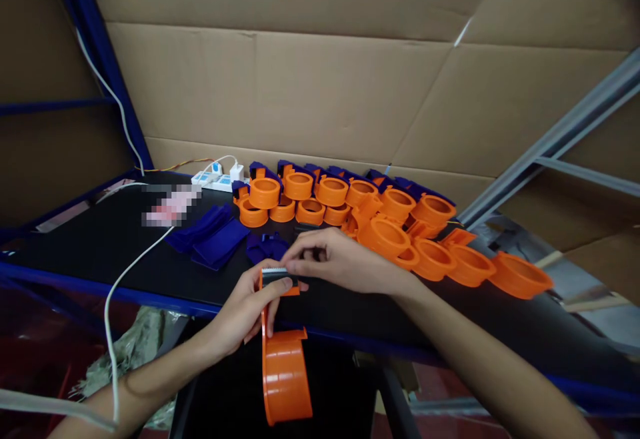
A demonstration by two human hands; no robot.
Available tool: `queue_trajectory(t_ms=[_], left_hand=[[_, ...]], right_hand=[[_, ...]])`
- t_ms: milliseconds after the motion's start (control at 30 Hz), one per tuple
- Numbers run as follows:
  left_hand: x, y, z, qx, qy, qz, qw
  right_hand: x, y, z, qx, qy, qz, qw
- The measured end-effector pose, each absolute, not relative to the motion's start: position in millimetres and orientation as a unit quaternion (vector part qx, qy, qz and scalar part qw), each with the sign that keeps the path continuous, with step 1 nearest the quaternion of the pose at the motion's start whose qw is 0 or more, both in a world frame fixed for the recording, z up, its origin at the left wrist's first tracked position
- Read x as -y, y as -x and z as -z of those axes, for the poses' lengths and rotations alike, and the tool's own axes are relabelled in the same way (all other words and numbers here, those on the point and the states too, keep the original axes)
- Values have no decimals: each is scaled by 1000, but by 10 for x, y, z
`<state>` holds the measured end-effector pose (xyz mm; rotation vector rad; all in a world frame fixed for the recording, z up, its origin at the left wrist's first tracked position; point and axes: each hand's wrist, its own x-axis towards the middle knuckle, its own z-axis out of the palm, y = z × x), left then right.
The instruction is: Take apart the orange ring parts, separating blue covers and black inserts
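Observation:
My left hand (260,299) is closed around the neck of an orange tape dispenser (287,379), its round hub hanging below over the table's front edge. A dark serrated blade (279,278) with a pale toothed edge lies across the dispenser's head, my left thumb pressing on it. At the blade's right end, the thumb and forefinger of my right hand (335,259) are pinched together. Behind my hands are dark blue plastic parts (267,247). A small dark piece (307,228) lies partly hidden behind my right hand.
Several orange dispensers (331,190) with blue parts stand stacked at the back, others (467,264) at right. Flat blue pieces (220,236) lie left of centre on the black table (125,246). A power strip (220,180) sits behind; a white cable (107,312) crosses the left side.

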<state>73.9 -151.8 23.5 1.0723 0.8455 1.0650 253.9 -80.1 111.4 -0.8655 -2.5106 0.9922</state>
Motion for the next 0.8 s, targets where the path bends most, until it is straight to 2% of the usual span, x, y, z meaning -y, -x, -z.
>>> queue_trajectory(t_ms=[67, 133, 300, 533, 633, 800], left_hand=[[1513, -738, -236, -370, -489, -470, 635], [1505, -729, -240, -374, -486, -472, 634], [1473, -698, -242, -385, -438, -476, 658], [1473, -703, -235, -385, -456, -469, 651], [1466, -710, -248, -395, -467, -460, 643], [1459, -754, -236, -407, -502, -447, 619]], right_hand=[[836, -2597, -1157, 875, 302, -354, 130], [837, -2699, -1137, 874, 331, -325, 142], [799, -2979, -855, 882, 390, -179, 194], [860, -2966, -540, 903, 392, -82, 156], [901, -2960, -610, 906, 384, -70, 165], [1087, -2877, -799, 916, 317, -85, 230]])
